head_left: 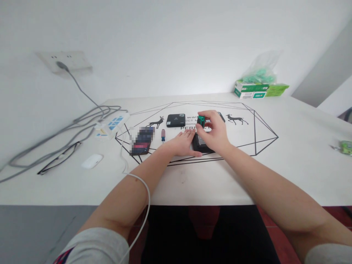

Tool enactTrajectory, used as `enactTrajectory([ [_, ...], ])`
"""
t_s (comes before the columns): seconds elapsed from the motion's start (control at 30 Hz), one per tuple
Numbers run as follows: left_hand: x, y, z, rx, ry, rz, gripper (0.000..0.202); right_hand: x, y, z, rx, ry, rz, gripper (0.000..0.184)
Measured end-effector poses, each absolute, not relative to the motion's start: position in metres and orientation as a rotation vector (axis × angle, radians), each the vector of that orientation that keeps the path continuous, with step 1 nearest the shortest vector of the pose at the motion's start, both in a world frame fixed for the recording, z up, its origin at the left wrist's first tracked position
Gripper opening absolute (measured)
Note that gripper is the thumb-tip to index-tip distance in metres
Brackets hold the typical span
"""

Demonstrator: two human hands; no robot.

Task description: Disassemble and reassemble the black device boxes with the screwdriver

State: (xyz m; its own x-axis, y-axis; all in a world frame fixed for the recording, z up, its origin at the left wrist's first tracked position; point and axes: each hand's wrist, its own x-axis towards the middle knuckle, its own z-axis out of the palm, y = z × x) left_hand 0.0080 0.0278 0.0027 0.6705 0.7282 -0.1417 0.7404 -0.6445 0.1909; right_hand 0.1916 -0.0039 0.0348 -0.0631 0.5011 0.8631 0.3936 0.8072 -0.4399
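Note:
My right hand (215, 132) is raised a little above the white table (288, 154) and pinches a small green and black part (201, 120) between thumb and fingertips. Under it lies a flat black device (200, 146). My left hand (183, 143) rests flat on the table with its fingers stretched out, touching the left edge of that black device. A small screwdriver (163, 135) with a blue and red handle lies just left of my left hand.
A black box (175, 120) sits behind my hands. A phone (142, 144), a white mouse (92, 161), glasses (59, 158) and a power strip (112, 125) with grey cables lie at the left. Green boxes (251, 90) stand at the back right, a green item (345, 147) at the right edge.

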Motion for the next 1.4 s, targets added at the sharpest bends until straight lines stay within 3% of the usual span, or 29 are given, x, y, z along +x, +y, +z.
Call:
enactTrajectory([
  [0.77,0.009,0.026,0.008,2.596,1.212,0.004,0.138,0.197,0.0,0.036,-0.745,-1.523,0.106,0.031],
  [0.83,0.009,0.028,0.012,2.642,1.169,0.166,0.123,0.199,0.003,0.035,-0.745,-1.47,0.109,0.032],
  [0.93,0.012,0.029,0.02,2.739,1.037,0.42,0.056,0.202,0.008,0.033,-0.736,-1.398,0.115,0.033],
  [1.0,0.017,0.028,0.023,2.777,1.002,0.474,0.031,0.202,0.01,0.032,-0.741,-1.383,0.119,0.034],
  [1.27,0.005,0.042,0.022,2.857,1.429,0.329,0.028,0.206,0.017,0.03,-0.752,-1.379,0.086,0.033],
  [1.4,-0.014,0.058,0.017,2.759,1.696,0.419,0.029,0.207,0.018,0.029,-0.78,-1.396,0.054,0.032],
])
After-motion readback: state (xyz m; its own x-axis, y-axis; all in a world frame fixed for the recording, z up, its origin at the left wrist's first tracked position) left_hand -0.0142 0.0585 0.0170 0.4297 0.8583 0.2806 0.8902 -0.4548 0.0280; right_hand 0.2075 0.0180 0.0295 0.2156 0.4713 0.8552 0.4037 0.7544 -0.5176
